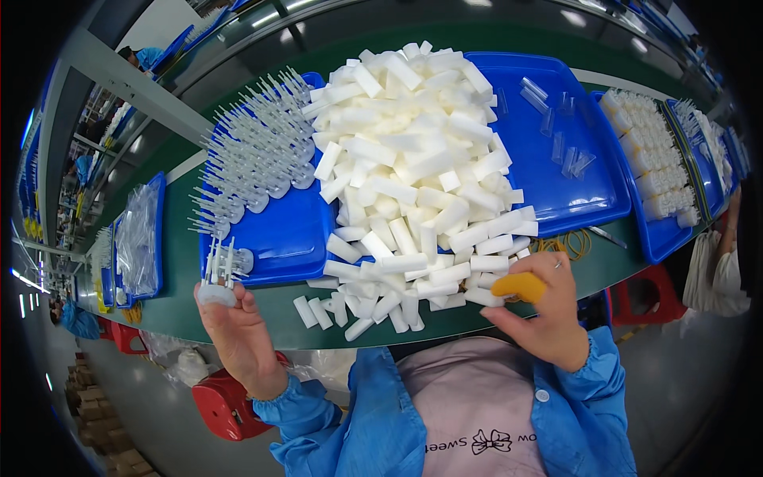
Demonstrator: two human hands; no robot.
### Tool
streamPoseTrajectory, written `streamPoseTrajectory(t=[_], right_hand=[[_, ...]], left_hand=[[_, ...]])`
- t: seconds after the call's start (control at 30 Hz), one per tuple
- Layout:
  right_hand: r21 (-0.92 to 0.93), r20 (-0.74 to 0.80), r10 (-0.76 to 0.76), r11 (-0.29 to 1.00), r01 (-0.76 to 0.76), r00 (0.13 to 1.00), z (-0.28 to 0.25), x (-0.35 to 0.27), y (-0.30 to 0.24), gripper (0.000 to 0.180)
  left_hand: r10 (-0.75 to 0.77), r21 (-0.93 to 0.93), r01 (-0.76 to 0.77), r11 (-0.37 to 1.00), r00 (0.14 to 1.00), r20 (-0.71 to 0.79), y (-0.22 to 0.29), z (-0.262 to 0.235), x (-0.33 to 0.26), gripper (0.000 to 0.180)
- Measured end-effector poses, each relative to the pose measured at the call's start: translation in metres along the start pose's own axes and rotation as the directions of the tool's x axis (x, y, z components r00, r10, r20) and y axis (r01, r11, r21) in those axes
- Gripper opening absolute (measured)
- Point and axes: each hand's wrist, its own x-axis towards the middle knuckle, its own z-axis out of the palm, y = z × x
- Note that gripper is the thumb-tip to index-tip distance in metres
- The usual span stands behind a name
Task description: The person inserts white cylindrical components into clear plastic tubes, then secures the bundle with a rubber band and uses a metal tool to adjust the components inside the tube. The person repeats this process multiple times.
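Observation:
My left hand is raised at the left front edge of the table. Its thumb and fingers hold a white plastic part with a rounded base and several upright prongs. At the near right side of the foam heap, my right hand is curled, with a yellow finger cot on one finger. Between that finger and the thumb is the end of a white foam cylinder. A big heap of white foam cylinders fills the middle. Rows of similar pronged parts stand in the left blue tray.
Right of the heap, a blue tray holds several clear tubes. Another blue tray carries rows of foam-topped parts. Yellow rubber bands and a pen-like tool lie near the front edge. Red stools stand below.

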Motion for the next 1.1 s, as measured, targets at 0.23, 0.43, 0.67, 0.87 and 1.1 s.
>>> streamPoseTrajectory(t=[0.23,0.43,0.67,0.87,1.1], right_hand=[[0.71,0.022,0.308,0.665,-0.231,0.951,-0.019,-0.011,0.004,0.025],[0.893,0.092,0.405,0.37,-0.256,0.909,-0.014,-0.003,-0.003,0.02],[0.913,0.143,0.406,0.297,-0.278,0.903,-0.01,-0.003,-0.002,0.025],[0.914,0.187,0.425,0.256,-0.316,0.886,-0.012,-0.004,-0.005,0.03],[0.928,0.227,0.406,0.186,-0.323,0.885,-0.009,-0.004,-0.001,0.027]], left_hand=[[-0.052,0.142,-0.003,0.99,0.923,0.381,0.001,0.036,-0.032,0.032],[-0.335,0.372,0.098,0.923,0.679,0.653,-0.008,0.072,-0.074,0.017],[-0.441,0.432,0.147,0.89,0.516,0.735,-0.016,0.088,-0.08,0.019],[-0.456,0.451,0.136,0.882,0.483,0.747,-0.017,0.09,-0.078,0.02],[-0.479,0.474,0.131,0.871,0.443,0.758,-0.018,0.092,-0.076,0.021]])
